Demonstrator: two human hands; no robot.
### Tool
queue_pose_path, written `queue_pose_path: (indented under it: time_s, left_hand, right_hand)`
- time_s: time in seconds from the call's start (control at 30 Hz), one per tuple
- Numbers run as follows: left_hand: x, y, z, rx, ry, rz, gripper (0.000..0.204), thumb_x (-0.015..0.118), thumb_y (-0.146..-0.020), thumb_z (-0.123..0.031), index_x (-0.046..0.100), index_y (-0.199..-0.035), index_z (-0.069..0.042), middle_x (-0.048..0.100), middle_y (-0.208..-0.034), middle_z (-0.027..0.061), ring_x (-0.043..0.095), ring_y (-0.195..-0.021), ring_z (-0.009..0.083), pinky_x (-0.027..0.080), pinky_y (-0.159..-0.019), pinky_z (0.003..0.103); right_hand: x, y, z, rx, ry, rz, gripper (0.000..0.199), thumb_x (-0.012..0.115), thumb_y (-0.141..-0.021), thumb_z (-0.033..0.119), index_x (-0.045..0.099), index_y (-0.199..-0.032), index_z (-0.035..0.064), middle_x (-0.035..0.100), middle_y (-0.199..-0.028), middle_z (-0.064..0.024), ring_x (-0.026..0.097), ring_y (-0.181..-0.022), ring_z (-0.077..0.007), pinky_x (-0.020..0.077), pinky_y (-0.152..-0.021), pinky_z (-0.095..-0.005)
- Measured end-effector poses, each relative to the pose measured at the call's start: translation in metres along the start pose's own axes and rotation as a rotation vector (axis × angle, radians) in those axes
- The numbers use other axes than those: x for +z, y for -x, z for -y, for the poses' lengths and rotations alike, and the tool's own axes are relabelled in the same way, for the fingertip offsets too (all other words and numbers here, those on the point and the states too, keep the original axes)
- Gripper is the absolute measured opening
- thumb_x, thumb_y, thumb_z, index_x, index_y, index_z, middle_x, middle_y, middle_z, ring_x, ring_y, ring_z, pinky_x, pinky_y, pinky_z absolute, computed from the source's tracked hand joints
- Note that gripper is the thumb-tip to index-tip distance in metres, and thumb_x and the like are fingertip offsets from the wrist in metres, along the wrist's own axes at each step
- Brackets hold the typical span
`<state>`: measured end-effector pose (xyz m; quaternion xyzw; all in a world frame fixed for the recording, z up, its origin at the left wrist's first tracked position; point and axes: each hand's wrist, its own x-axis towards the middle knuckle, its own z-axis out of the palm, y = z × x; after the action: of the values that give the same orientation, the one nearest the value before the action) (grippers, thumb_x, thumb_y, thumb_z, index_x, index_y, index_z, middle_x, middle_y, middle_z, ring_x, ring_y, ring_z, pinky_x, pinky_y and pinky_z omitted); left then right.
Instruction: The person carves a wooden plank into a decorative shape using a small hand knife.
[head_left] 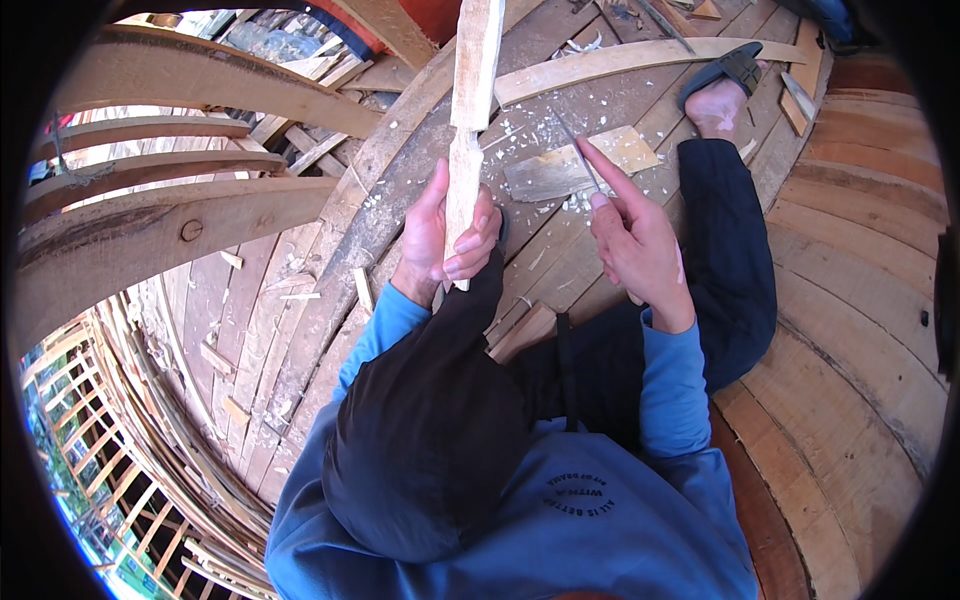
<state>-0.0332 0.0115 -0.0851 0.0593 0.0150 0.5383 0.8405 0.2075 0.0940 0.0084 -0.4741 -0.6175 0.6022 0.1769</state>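
Note:
My left hand (424, 238) is closed round the lower end of a pale strip of wood (479, 70), held upright in front of me. A notch is cut into the strip's edge, a little above my fingers. In my right hand (640, 250) is a knife (572, 142) with a thin, narrow blade pointing up and away to the left. My index finger stretches along the blade, and most of the handle is hidden in my palm. The blade is apart from the strip. Beyond the knife, a short flat board (545, 172) lies on the planks among pale shavings.
Thick curved timber ribs (200, 225) stand at the left. A long bent strip (630, 62) lies across the far floor, close to my sandalled foot (725, 85). Curved planking (850, 260) rises at the right. Long thin slats (165, 390) are stacked at lower left. Offcuts lie on the floor (215, 300).

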Motion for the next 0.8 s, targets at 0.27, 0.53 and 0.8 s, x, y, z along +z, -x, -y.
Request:
queue_pose_path:
  time_s: [0.27, 0.53, 0.8]
  left_hand:
    - [0.013, 0.001, 0.005, 0.115, -0.295, -0.244, 0.07, 0.034, -0.106, -0.068, 0.05, -0.101, 0.0, 0.049, -0.06, 0.0056, 0.046, -0.034, 0.0127, 0.037, -0.028, 0.025]
    - [0.032, 0.0, 0.003, 0.168, -0.857, -0.392, 0.028, 0.062, -0.092, -0.017, 0.039, -0.105, -0.008, 0.047, -0.064, 0.0035, 0.046, -0.041, 0.0107, 0.039, -0.038, 0.022]
    - [0.033, -0.005, 0.0, 0.125, -0.607, -0.453, 0.018, 0.057, -0.096, -0.014, 0.041, -0.104, -0.009, 0.043, -0.077, 0.0017, 0.037, -0.054, 0.0064, 0.028, -0.043, 0.022]
  right_hand:
    - [0.005, 0.006, 0.003, -0.063, -0.028, 0.087, 0.056, 0.05, -0.105, 0.004, 0.048, -0.16, 0.0168, 0.054, -0.073, -0.0026, 0.043, -0.063, -0.0059, 0.0437, -0.061, -0.0261]
    - [0.005, 0.008, 0.001, -0.135, -0.037, 0.061, 0.052, 0.051, -0.106, 0.005, 0.048, -0.158, 0.0114, 0.067, -0.139, -0.0107, 0.054, -0.072, -0.0084, 0.0505, -0.074, -0.0265]
    - [0.007, 0.007, 0.003, -0.148, 0.008, 0.061, 0.052, 0.05, -0.106, 0.004, 0.048, -0.157, 0.0085, 0.065, -0.145, -0.011, 0.056, -0.075, -0.0091, 0.0518, -0.078, -0.0277]
